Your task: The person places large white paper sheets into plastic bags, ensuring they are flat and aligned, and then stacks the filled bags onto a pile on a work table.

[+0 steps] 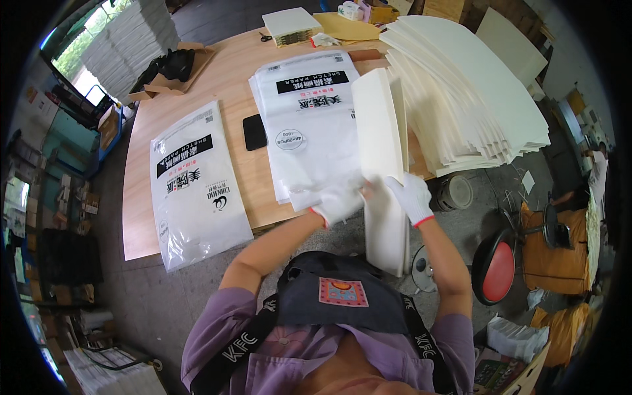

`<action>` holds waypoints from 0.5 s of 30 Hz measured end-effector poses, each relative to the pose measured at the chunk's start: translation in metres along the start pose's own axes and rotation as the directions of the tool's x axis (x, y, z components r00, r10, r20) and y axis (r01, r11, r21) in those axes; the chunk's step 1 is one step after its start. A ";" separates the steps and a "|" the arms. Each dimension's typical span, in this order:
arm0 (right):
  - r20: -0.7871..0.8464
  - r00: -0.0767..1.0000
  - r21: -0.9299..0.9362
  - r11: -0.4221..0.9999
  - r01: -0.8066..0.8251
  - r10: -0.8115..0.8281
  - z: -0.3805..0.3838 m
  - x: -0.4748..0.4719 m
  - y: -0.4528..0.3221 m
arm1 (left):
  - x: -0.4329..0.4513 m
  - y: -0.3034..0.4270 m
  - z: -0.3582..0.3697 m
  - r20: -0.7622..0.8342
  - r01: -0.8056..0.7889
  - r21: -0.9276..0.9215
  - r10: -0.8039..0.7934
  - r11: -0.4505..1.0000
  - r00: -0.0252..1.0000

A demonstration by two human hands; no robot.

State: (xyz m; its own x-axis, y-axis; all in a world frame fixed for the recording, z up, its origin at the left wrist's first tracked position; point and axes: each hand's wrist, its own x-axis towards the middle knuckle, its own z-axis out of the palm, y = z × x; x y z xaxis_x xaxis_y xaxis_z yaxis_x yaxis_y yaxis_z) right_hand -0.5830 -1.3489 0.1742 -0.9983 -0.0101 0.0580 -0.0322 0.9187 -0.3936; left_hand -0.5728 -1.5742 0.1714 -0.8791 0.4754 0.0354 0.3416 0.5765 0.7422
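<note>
My right hand, in a white knit glove with a red cuff, grips the right side of a bent stack of cream paper sheets. The stack overhangs the table's near edge. My left hand, gloved alike and blurred, is at the stack's left side, by the near end of the piled printed plastic bags; whether it holds anything is unclear. One filled sketch paper bag lies apart at the left. Between bag and pile is a black phone. A large fanned stack of paper lies at the right.
At the table's far side are scissors, a smaller paper stack and a white glove. An open cardboard box holds black material. A red-seated stool and a metal canister stand at the right. A person is at the far right.
</note>
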 end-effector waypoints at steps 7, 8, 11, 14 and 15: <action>-0.068 0.984 -0.010 0.986 0.164 -0.165 -0.044 -0.051 -0.011 | 0.078 -0.127 -0.009 -0.272 0.254 0.450 -0.140 0.856 0.952; -0.063 0.984 0.000 0.986 0.169 -0.169 -0.050 -0.059 -0.013 | 0.082 -0.129 -0.009 -0.277 0.239 0.427 -0.126 0.872 0.952; -0.047 0.979 0.070 0.977 0.203 -0.200 -0.059 -0.073 -0.015 | 0.097 -0.144 -0.021 -0.145 0.216 0.280 -0.182 0.935 0.973; -0.023 0.974 0.076 0.971 0.228 -0.227 -0.064 -0.079 -0.017 | 0.113 -0.149 -0.033 -0.203 0.128 0.044 -0.117 0.991 0.972; -0.006 0.969 0.076 0.967 0.245 -0.245 -0.063 -0.079 -0.018 | 0.117 -0.157 -0.040 -0.291 0.094 -0.038 -0.101 0.995 0.952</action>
State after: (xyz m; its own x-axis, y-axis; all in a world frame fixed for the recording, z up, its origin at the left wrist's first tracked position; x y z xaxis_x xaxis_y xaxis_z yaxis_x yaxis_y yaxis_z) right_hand -0.5006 -1.3399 0.2348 -0.9595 -0.2328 0.1585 -0.2796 0.8556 -0.4357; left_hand -0.7422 -1.6355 0.0860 -0.9675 0.2011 0.1535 0.2449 0.5927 0.7673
